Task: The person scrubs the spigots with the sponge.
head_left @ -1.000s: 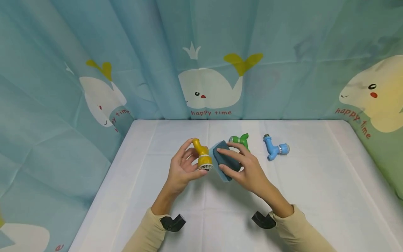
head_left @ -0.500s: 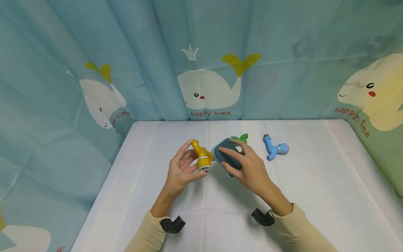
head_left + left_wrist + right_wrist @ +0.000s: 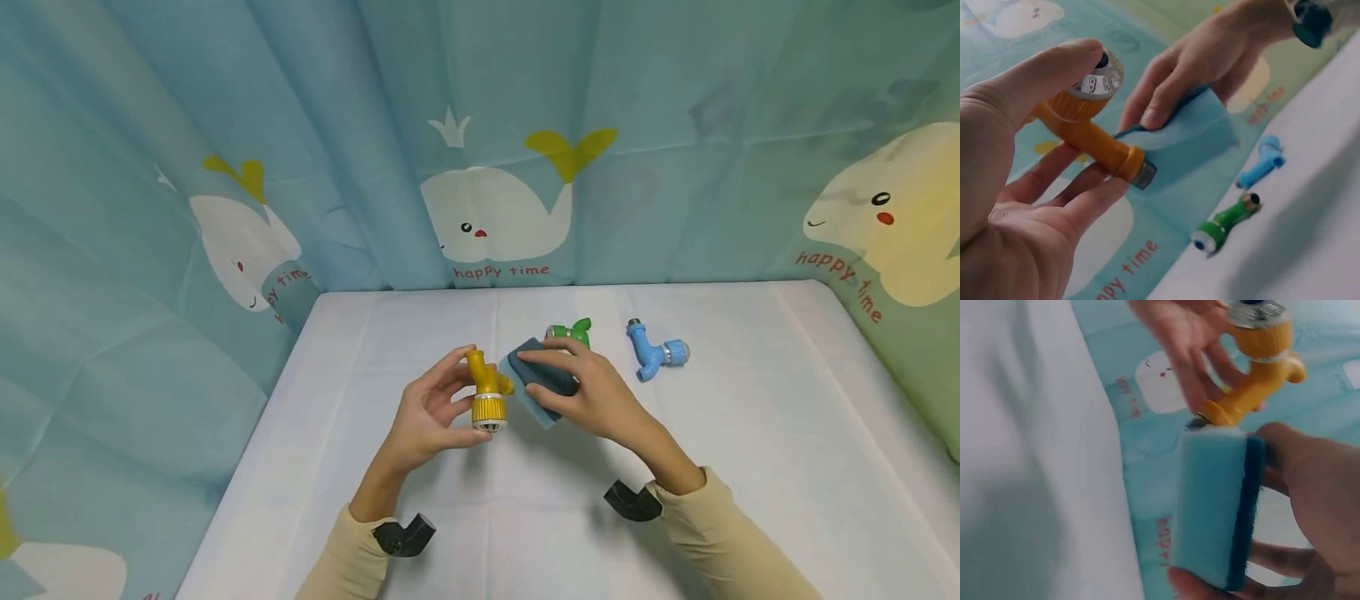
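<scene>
My left hand (image 3: 416, 421) holds a yellow plastic faucet (image 3: 488, 404) by its ends, thumb on the knob and fingertips near the threaded end. In the left wrist view the faucet's metal thread (image 3: 1144, 175) points toward the sponge. My right hand (image 3: 603, 396) grips a sponge (image 3: 1207, 506), light blue with a dark blue scouring layer, between thumb and fingers. Both things are held above the table, side by side. Whether sponge and faucet touch is unclear; in the right wrist view the sponge's top edge overlaps the threaded end.
A green faucet (image 3: 579, 332) lies on the table behind my right hand, partly hidden in the head view. Farther right lies a light blue faucet (image 3: 651, 353). A white cloth covers the table (image 3: 750, 417). Blue curtains (image 3: 360, 167) with printed whales stand behind and at the sides.
My left hand has come slightly nearer to my body, and the yellow faucet has turned more upright. The sponge has shifted and tilted a little in my right hand beside it.
</scene>
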`<state>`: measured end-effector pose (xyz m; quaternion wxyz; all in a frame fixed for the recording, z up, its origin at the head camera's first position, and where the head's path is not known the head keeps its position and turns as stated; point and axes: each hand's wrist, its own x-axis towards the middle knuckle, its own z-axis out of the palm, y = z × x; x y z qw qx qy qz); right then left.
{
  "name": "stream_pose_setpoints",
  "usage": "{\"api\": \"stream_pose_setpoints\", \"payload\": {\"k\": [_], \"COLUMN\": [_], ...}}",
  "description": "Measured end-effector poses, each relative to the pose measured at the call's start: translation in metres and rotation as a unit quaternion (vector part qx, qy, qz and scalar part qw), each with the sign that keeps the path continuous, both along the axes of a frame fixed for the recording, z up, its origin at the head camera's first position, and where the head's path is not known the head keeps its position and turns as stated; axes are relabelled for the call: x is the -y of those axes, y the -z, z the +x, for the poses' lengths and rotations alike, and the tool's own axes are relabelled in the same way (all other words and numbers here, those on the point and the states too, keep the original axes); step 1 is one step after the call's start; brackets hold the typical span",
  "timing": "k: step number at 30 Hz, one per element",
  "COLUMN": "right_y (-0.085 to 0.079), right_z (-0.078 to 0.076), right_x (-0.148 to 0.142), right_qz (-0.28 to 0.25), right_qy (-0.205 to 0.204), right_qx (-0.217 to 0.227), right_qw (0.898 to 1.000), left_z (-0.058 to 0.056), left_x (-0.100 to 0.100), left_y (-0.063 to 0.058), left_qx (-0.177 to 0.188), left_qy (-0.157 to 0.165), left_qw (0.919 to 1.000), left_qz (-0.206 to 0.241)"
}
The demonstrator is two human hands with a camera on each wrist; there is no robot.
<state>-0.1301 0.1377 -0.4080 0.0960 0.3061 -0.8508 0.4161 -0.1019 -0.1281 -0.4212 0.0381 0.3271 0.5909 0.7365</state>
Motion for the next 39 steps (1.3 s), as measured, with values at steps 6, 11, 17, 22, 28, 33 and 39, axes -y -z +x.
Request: {"api": "stream_pose_setpoints", "payload": {"k": [6,11,17,22,28,33,39], "right_y": [-0.012,-0.008,0.002,0.004,0.009,0.017,0.026], "right_z": [-0.004,-0.003,-0.003,0.000,0.003,0.008,0.009], "right_x": [0.002,0.000,-0.003,-0.001,0.000,0.008,0.007], "right_qz": [-0.054,-0.010,-0.017,-0.024,-0.036,-0.083,-0.094], "right_qy": [-0.048,-0.066,-0.027,-0.031,0.010,-0.005,0.043], "right_qx": [0.001,0.046,0.023,0.014,-0.008,-0.002,-0.021], "right_qw": [0.997,0.997,0.999,0.999,0.999,0.997,0.994], "left_z": [-0.002,-0.003,-0.003,-0.004,-0.003,-0.003,-0.004], "left_x": [0.001,0.002,0.003,0.004,0.004,0.002,0.001], "left_y": [0.002,0.002,0.001,-0.003,-0.001,0.003,0.011], "left_qx": [-0.002,-0.003,0.007,0.012,0.045,0.074,0.122], "left_qy": [0.019,0.028,0.017,0.002,-0.005,-0.013,-0.024], "left_qw": [0.9994,0.9993,0.9998,0.9998,0.9982,0.9937,0.9823], "left_qz": [-0.027,-0.023,-0.004,0.016,0.040,0.083,0.140]}}
